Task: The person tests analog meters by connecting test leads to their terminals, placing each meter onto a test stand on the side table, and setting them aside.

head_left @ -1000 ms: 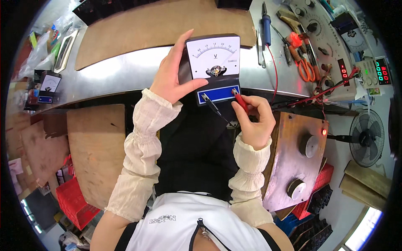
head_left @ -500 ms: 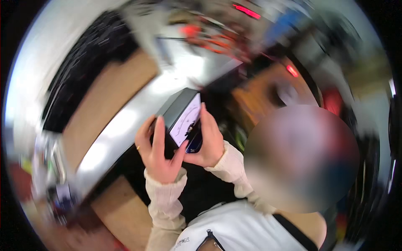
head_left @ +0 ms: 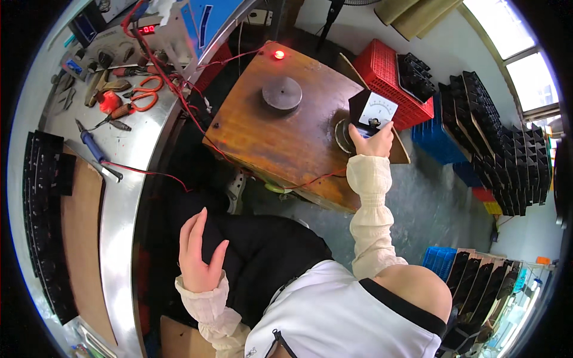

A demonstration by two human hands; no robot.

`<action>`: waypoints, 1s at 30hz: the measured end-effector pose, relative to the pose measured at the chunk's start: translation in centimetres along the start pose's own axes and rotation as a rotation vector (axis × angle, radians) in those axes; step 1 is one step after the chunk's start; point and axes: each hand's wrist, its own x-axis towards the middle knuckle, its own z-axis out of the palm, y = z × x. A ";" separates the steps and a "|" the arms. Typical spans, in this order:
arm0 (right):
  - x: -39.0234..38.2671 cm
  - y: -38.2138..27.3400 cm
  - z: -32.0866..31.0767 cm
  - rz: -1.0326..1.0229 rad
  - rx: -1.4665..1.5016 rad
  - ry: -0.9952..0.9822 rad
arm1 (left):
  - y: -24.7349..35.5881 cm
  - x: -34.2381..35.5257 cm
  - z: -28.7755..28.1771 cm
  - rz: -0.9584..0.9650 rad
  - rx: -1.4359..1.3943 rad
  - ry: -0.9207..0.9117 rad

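Through the head camera, the meter [head_left: 380, 110] sits at two o'clock, above the right part of a wooden stand [head_left: 250, 119]. It has a black, sharp-edged case and a smooth white dial plate with a curved scale. I have the right hand [head_left: 375, 141] closed on its lower end, thumb on one side and fingers on the other. I cannot tell whether the case touches the round disc [head_left: 341, 138] partly hidden just beside it.

My left hand [head_left: 202, 256], between seven and eight o'clock, holds nothing; its fingers are extended and its thumb is spread wide. Crinkled cream sleeves [head_left: 370, 197] cover both forearms.

The stand's brown top looks glossy and stained. At twelve o'clock a thick, grey, metallic-looking disc [head_left: 282, 93] rests on it, with a glowing red lamp [head_left: 279, 55] near the far edge.

At nine o'clock I see the shiny metal worktop [head_left: 122, 221], carrying a flat brown board [head_left: 86, 238]. Further up it lie a blue-handled soldering iron [head_left: 91, 143] with a thin red cord [head_left: 152, 172] and, at ten o'clock, orange-looped scissors [head_left: 141, 91].

A red lattice-sided crate [head_left: 376, 74] stands between one and two o'clock, and ridged black parts [head_left: 513, 164] are stacked at three o'clock.
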 end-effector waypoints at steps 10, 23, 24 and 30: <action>-0.6 -1.2 0.2 -0.005 -0.037 0.041 | 0.8 0.1 1.4 -0.036 0.007 -0.204; -0.6 -0.9 0.0 -0.029 -0.038 0.007 | 0.7 -0.8 2.1 -0.020 0.013 -0.279; -0.7 -0.7 0.1 -0.041 -0.045 0.013 | 0.6 -0.9 2.1 -0.023 0.011 -0.281; -0.5 -0.3 -0.2 -0.048 -0.046 0.019 | 0.7 -1.0 2.3 -0.036 0.027 -0.305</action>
